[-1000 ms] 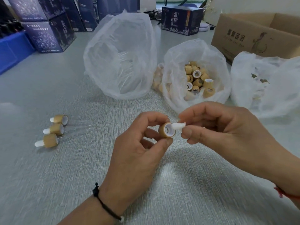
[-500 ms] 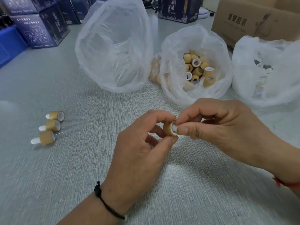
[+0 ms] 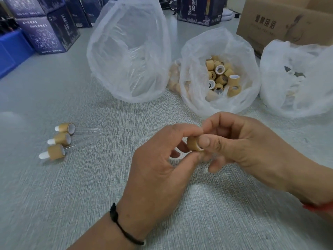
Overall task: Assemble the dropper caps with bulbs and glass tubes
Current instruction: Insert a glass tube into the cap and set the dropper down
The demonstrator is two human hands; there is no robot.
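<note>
the left hand (image 3: 162, 165) pinches a tan cap (image 3: 193, 143) between thumb and forefinger, above the table (image 3: 54, 195). the right hand (image 3: 239, 147) presses its thumb against the cap's open end; the bulb is hidden, likely being seated inside. three finished droppers (image 3: 57, 140) lie well to the left. next it probably needs a glass tube from the left bag (image 3: 129, 56).
</note>
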